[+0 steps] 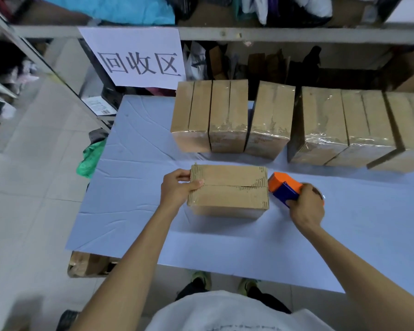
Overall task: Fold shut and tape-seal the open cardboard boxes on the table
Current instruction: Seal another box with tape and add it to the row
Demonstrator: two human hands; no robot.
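Note:
A small cardboard box [232, 192] lies in the middle of the blue-covered table [134, 211], its two top flaps folded shut with the seam running left to right. My left hand [177, 189] grips the box's left end, thumb on top at the seam. My right hand [307, 206] holds an orange and blue tape dispenser [283, 186] whose front end sits against the box's right end at the seam.
Several closed, tape-wrapped cardboard boxes [227, 118] stand in a row along the table's back edge. Behind them is a metal shelf rack [225, 34] with a white paper sign [139, 58]. A green bag [91, 158] hangs off the table's left side.

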